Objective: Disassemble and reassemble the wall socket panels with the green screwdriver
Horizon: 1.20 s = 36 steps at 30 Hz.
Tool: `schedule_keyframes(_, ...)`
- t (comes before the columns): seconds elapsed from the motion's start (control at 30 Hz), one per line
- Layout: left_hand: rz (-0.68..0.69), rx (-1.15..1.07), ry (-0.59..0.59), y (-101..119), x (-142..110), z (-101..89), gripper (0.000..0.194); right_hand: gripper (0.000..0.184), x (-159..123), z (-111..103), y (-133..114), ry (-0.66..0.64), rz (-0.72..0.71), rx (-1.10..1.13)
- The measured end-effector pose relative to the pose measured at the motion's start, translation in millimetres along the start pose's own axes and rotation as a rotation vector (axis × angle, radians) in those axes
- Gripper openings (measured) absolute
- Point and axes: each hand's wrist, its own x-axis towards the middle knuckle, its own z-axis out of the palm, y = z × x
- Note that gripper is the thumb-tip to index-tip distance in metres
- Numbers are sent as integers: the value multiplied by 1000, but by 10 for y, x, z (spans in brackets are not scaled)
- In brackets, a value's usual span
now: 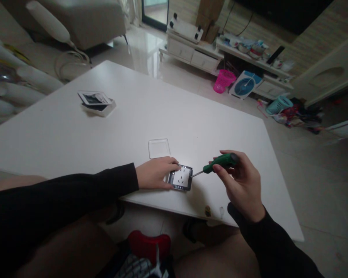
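A wall socket point(181, 178) with a white face and dark surround lies near the front edge of the white table point(127, 100). My left hand point(156, 173) grips it from the left, fingers along its top and thumb at its lower side. In my right hand point(245, 183) is a green-handled screwdriver point(220, 163), its shaft slanting down to the left. The tip meets the right edge of the socket; whether it sits in a slot or screw there I cannot tell. Just behind my left hand rests a pale rectangular cover frame point(159, 148).
At the table's far left an open white box point(104, 110) has a second framed plate point(93, 98) leaning on it. Two small items, one a brown sticker-like figure point(208, 211), lie by the front edge. Beyond stand a pink basket point(224, 81) and a blue fan point(244, 85).
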Motion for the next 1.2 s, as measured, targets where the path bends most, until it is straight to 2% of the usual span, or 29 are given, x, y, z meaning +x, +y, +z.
schedule_keyframes(0.27,-6,-24,3,-1,14,-6,54,34,-60,43,23,-36,-31,-18)
schedule_keyframes(0.43,-6,-36,9,0,20,-8,50,30,-65,29,-27,-61,-123,-102)
schedule_keyframes(0.57,-10,-35,-5,-18,18,-2,54,41,-59,13,-31,-10,-156,-158)
schedule_keyframes(0.67,-19,-32,-16,-19,10,-7,58,34,-62,7,-29,2,-202,-170)
schedule_keyframes(0.77,-10,-39,-9,-17,3,-13,54,29,-67,10,-40,-63,-234,-152)
schedule_keyframes(0.97,-8,-33,-3,-27,8,-5,53,57,-67,-17,-21,-199,-254,-64)
schedule_keyframes(1.07,-11,-18,-17,-20,14,-11,54,58,-48,-57,-23,-156,-314,-116)
schedule_keyframes(1.2,-17,-26,-30,-13,15,-17,56,48,-16,-102,-71,-6,-424,-281)
